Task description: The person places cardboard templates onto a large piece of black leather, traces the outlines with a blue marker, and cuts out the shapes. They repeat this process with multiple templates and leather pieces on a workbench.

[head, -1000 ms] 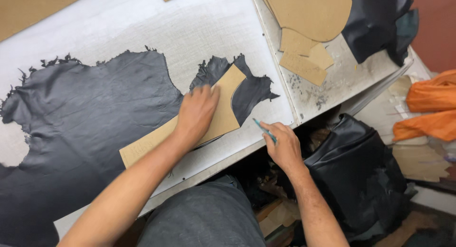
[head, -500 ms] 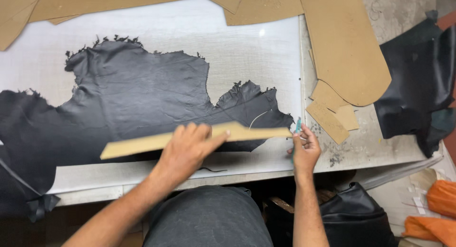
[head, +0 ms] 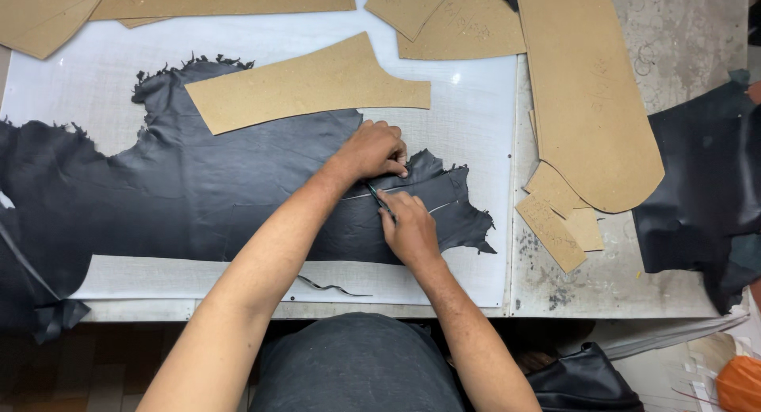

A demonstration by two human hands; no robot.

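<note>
Cardboard pattern (head: 309, 85) now off to upper hide, no longer under left hand (head: 372, 149). Left hand presses leather (head: 198, 190) instead; right hand (head: 408, 226) moved onto hide w/ knife (head: 379, 199).

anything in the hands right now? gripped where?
Right hand holds a thin cutting tool by its handle, blade end on the black leather. Left hand holds nothing, just presses the leather flat.

Hide (head: 198, 182): black, matt, faint creasing, with a pale line (head: 420, 186) across the right end. Template (head: 305, 85) on it: plain tan board. Further boards (head: 590, 87) at top and right: same tan, faint pencil marks. Mat (head: 476, 118): white with fine grid. Table (head: 690, 31): grey, stained dark. Second hide (head: 705, 190) at right: black, slight sheen. Bag (head: 741, 380): orange.
</note>
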